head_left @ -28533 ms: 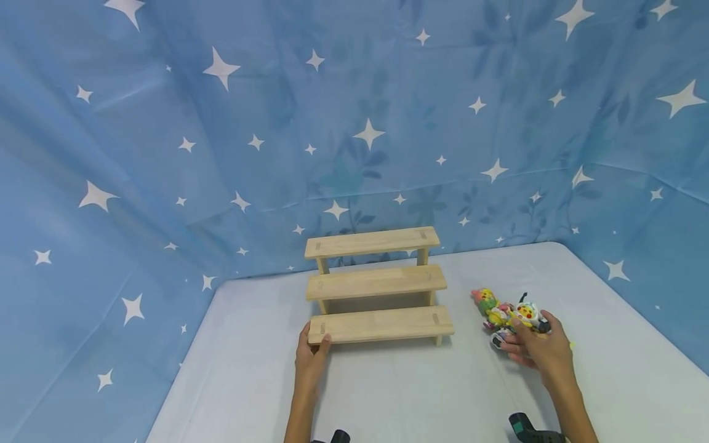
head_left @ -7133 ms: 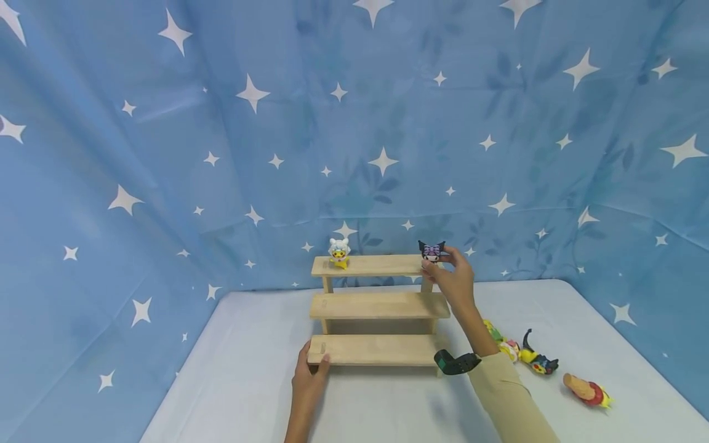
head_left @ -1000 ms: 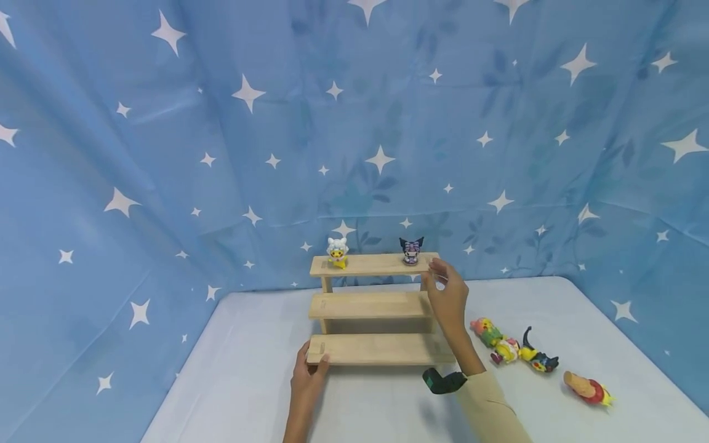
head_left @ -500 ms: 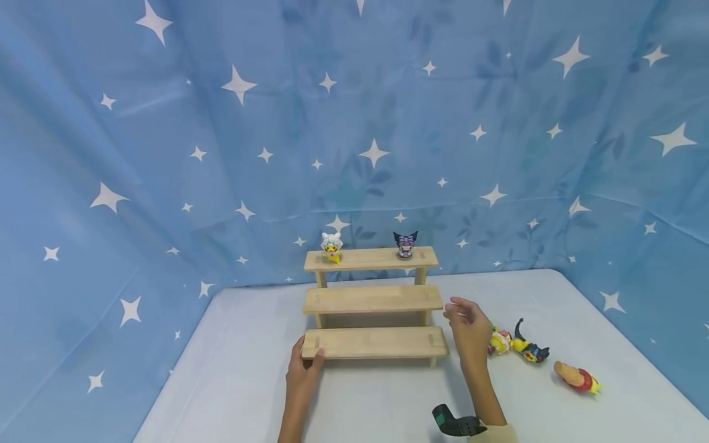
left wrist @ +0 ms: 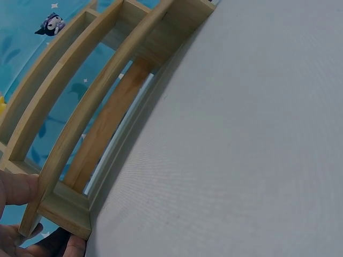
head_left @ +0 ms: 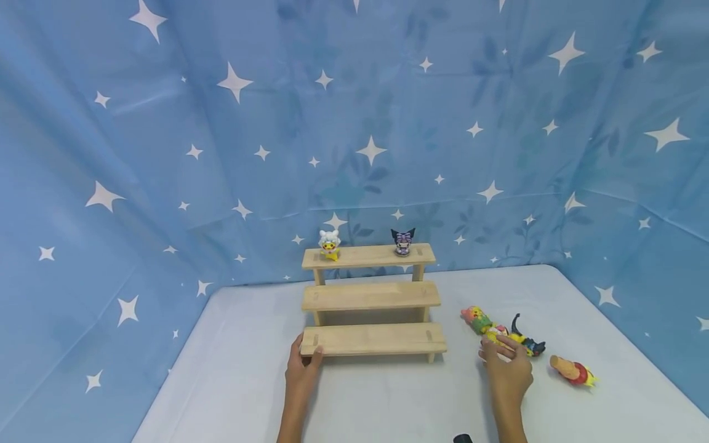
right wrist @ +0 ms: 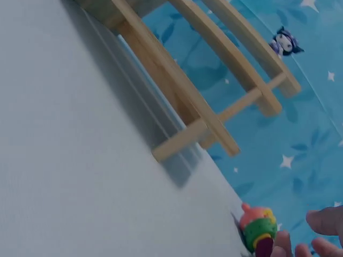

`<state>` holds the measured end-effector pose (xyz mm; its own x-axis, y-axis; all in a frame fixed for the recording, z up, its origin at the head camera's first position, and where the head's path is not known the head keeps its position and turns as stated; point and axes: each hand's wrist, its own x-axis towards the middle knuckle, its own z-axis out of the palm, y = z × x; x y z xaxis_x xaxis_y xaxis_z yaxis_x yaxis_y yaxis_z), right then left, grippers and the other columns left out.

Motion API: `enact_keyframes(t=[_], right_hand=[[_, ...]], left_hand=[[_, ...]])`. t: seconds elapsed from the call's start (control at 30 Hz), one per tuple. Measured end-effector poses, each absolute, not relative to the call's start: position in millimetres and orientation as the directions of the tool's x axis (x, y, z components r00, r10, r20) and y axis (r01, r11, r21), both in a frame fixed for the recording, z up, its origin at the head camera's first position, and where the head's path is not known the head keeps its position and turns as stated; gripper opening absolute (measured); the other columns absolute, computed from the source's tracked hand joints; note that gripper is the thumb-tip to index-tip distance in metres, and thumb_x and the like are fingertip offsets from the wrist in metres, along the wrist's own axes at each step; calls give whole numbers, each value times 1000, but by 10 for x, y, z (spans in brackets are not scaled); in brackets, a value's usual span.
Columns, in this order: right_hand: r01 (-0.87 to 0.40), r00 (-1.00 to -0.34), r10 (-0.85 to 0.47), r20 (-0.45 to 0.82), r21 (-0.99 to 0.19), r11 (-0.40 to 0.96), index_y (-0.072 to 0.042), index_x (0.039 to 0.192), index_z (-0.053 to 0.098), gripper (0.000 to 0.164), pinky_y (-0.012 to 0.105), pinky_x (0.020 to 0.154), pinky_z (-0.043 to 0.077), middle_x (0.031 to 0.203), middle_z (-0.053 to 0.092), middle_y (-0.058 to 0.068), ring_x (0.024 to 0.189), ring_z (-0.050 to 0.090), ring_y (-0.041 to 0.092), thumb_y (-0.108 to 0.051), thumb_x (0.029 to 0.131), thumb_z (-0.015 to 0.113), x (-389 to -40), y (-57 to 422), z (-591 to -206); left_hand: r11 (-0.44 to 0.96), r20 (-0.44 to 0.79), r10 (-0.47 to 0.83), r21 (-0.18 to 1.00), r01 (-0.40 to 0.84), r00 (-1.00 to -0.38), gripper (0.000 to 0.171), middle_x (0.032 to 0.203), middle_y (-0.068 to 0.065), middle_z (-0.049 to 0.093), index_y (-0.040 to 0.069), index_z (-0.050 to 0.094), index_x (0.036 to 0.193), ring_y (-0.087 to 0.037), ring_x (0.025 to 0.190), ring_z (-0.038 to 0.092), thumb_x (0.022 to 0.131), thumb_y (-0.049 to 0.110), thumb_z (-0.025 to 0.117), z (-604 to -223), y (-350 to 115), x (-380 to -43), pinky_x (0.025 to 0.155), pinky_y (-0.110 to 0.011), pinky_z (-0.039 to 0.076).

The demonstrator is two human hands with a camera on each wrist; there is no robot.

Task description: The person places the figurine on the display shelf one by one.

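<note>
A three-tier wooden display stand [head_left: 373,339] stands on the white table. My left hand [head_left: 301,378] grips the left end of its lowest board, thumb on top and fingers underneath. On the top board are a yellow figurine with a white hood [head_left: 329,244] at the left and a black-and-purple eared figurine [head_left: 402,242] towards the right. My right hand [head_left: 508,372] is over a cluster of lying figurines, its fingers loosely bent and apart. Its fingertips overlap a yellow, pink and white figurine [head_left: 497,332], partly hidden. Beside that lie a pink-and-green figurine [head_left: 476,319] and a yellow-and-black one [head_left: 533,346].
A tan, red and yellow figurine [head_left: 575,371] lies apart at the right. A blue curtain with white stars [head_left: 266,123] hangs behind and beside the table [head_left: 232,375]. A dark wrist device [head_left: 462,439] shows at the bottom edge.
My right hand has left the top board and come down and right to the lying figurines. The black-and-purple figurine, held earlier, now stands alone. My left hand keeps its grip.
</note>
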<state>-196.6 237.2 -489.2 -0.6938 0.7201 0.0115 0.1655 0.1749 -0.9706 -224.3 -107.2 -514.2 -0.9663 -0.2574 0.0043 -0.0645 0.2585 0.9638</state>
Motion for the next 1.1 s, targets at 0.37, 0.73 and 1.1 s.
enact_keyframes(t=[0.37,0.73,1.1], right_hand=[[236,-682,676,-278,-959,-156,-3,154,15,76,29,63,61,132,39,25,54,69,8,-16,95,61,-1915,2569,-4908],[193,-714,622,-321,-944,-266,1,155,11,75,27,71,61,152,30,28,63,70,0,-18,98,56,-2009,2558,-4959],[187,-701,676,-225,-974,-131,11,150,19,72,26,62,60,108,68,29,56,69,2,-18,96,58,-2144,2556,-4986]], left_hand=[[260,4,-258,963,-66,-966,65,150,-30,38,2,28,151,-50,137,36,98,25,58,-5138,-1073,-2241,112,-63,30],[260,10,-258,964,-60,-966,64,150,-29,38,2,28,151,-49,137,37,98,24,57,-5113,-1062,-2233,112,-62,31],[260,24,-249,965,-43,-968,64,146,-32,42,1,28,150,-49,133,44,98,23,57,-5108,-1061,-2214,108,-61,37]])
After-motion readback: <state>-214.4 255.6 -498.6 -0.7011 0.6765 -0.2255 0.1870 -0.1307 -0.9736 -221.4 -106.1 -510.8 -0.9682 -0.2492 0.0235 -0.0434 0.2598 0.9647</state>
